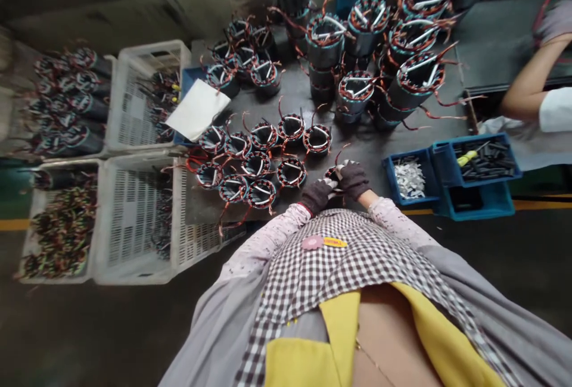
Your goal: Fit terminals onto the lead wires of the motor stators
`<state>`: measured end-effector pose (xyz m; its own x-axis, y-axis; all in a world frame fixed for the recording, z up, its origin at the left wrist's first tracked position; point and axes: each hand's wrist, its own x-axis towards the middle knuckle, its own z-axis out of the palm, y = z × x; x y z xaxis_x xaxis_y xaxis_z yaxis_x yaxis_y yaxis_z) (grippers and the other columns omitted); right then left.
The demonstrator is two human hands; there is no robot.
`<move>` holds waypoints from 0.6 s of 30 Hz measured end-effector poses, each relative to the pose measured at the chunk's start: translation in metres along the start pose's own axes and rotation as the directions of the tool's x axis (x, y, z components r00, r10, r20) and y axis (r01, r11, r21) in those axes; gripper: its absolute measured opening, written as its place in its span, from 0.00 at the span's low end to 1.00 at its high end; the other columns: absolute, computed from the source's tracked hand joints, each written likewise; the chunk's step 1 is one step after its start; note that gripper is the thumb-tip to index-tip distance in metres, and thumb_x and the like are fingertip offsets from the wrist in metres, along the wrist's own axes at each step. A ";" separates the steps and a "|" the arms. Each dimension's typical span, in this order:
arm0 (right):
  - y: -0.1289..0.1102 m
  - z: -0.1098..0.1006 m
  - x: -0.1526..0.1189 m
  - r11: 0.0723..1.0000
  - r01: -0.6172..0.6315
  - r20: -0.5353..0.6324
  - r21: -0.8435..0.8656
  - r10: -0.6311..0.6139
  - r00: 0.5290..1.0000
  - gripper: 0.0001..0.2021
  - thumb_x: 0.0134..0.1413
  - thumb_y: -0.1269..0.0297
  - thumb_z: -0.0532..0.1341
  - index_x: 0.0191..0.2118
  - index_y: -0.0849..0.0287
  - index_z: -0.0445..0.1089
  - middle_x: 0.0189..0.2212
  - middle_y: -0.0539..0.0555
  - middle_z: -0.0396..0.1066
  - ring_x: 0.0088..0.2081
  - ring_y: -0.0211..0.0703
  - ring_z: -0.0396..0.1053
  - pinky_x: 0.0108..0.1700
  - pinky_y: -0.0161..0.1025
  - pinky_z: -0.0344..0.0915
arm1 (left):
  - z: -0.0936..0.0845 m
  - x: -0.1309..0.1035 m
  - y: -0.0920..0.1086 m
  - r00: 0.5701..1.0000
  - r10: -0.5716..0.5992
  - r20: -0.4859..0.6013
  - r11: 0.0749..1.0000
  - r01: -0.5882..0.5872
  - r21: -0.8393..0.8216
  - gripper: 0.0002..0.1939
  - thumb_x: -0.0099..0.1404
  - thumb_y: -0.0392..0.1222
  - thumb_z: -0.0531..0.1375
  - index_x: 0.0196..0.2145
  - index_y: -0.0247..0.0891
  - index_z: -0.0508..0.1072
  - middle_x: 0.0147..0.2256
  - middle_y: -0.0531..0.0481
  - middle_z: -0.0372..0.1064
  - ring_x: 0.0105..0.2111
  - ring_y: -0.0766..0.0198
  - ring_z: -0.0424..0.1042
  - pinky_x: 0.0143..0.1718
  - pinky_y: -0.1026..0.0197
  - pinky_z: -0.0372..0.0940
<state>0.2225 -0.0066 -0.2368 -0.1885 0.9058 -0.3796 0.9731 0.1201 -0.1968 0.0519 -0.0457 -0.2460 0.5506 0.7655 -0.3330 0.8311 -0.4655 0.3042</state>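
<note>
At the table's front edge, close to my apron, a small motor stator [331,174] with copper wires sits between my hands. My left hand [316,195], in a dark glove with pale fingertips, is closed on its near left side. From the right, my right hand [353,180], gloved alike, has its fingers bent round the top of the stator. The hands hide most of the stator's body. Just left of them stand several wound stators [291,171] in rows, with white sleeves and loose copper leads showing.
Taller stacked stators [325,47] fill the back of the table. On the right are a blue bin of white pieces [409,177] and a blue bin of black sleeves [485,158]. White crates [138,220] and a white sheet [197,108] lie left. A co-worker's arm [529,80] reaches in at right.
</note>
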 end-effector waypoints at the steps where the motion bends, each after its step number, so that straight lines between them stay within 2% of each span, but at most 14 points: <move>1: 0.003 -0.003 0.001 0.999 -0.013 0.008 0.031 0.013 1.000 0.18 0.76 0.63 0.58 0.57 0.67 0.80 0.58 0.74 0.78 0.58 0.58 0.74 0.61 0.48 0.67 | 0.001 0.000 0.000 1.000 -0.004 0.014 1.000 0.004 0.001 0.24 0.82 0.49 0.61 0.71 0.43 0.76 0.65 0.37 0.76 0.62 0.45 0.77 0.61 0.47 0.73; 5: 0.017 -0.016 0.006 0.981 -0.003 0.072 0.195 -0.011 0.997 0.13 0.71 0.63 0.64 0.50 0.66 0.83 0.54 0.70 0.82 0.56 0.58 0.78 0.58 0.45 0.70 | 0.004 0.003 0.000 1.000 -0.007 0.028 1.000 0.007 -0.012 0.23 0.82 0.48 0.62 0.68 0.42 0.78 0.67 0.38 0.75 0.63 0.46 0.76 0.64 0.48 0.71; 8: 0.028 -0.018 0.008 0.951 -0.007 0.099 0.310 -0.024 0.995 0.16 0.75 0.62 0.58 0.52 0.64 0.82 0.50 0.62 0.85 0.49 0.48 0.80 0.51 0.38 0.73 | 0.006 0.003 0.001 1.000 -0.027 0.007 0.999 0.028 -0.029 0.22 0.81 0.46 0.64 0.68 0.43 0.78 0.68 0.38 0.74 0.65 0.48 0.75 0.66 0.50 0.70; 10: 0.033 -0.012 0.005 0.898 -0.050 0.080 0.436 0.016 0.997 0.18 0.75 0.63 0.55 0.55 0.64 0.81 0.50 0.60 0.85 0.47 0.45 0.80 0.49 0.36 0.74 | 0.004 0.003 0.001 0.999 -0.039 0.015 0.998 0.039 -0.043 0.22 0.81 0.45 0.64 0.68 0.43 0.78 0.67 0.38 0.74 0.65 0.48 0.75 0.66 0.50 0.70; 12: 0.035 -0.001 0.000 0.807 -0.099 0.014 0.583 0.112 0.994 0.19 0.72 0.63 0.57 0.58 0.65 0.79 0.51 0.62 0.84 0.49 0.48 0.80 0.52 0.40 0.76 | -0.001 0.004 0.001 0.998 -0.040 0.052 0.998 0.043 -0.049 0.22 0.82 0.45 0.62 0.69 0.44 0.78 0.66 0.38 0.75 0.64 0.49 0.75 0.65 0.50 0.71; 14: 0.036 0.011 -0.009 0.748 -0.090 -0.091 0.657 0.198 0.976 0.23 0.67 0.61 0.62 0.63 0.63 0.77 0.56 0.65 0.81 0.55 0.54 0.79 0.58 0.48 0.76 | -0.011 0.006 0.000 0.993 -0.035 0.115 0.999 0.038 -0.023 0.21 0.83 0.46 0.60 0.68 0.44 0.78 0.64 0.39 0.77 0.63 0.48 0.77 0.62 0.50 0.72; 16: 0.034 0.023 -0.020 0.786 -0.027 -0.198 0.618 0.189 0.962 0.29 0.61 0.60 0.67 0.67 0.62 0.74 0.62 0.67 0.77 0.63 0.61 0.75 0.67 0.56 0.71 | -0.023 0.008 0.002 0.984 -0.008 0.177 1.000 0.004 0.021 0.20 0.83 0.45 0.58 0.67 0.43 0.79 0.61 0.37 0.78 0.61 0.46 0.78 0.59 0.49 0.72; 18: 0.031 0.030 -0.028 0.843 0.022 -0.255 0.537 0.138 0.957 0.34 0.59 0.58 0.69 0.70 0.62 0.72 0.67 0.69 0.73 0.68 0.66 0.70 0.73 0.61 0.65 | -0.034 0.011 0.008 0.974 0.021 0.224 0.996 -0.040 0.082 0.21 0.82 0.44 0.57 0.66 0.39 0.78 0.59 0.35 0.79 0.59 0.45 0.79 0.57 0.48 0.72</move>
<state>0.2542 -0.0407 -0.2593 -0.0126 0.9870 -0.1602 0.7451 -0.0976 -0.6598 0.0614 -0.0258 -0.2168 0.5712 0.6364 -0.5184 0.8120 -0.5305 0.2434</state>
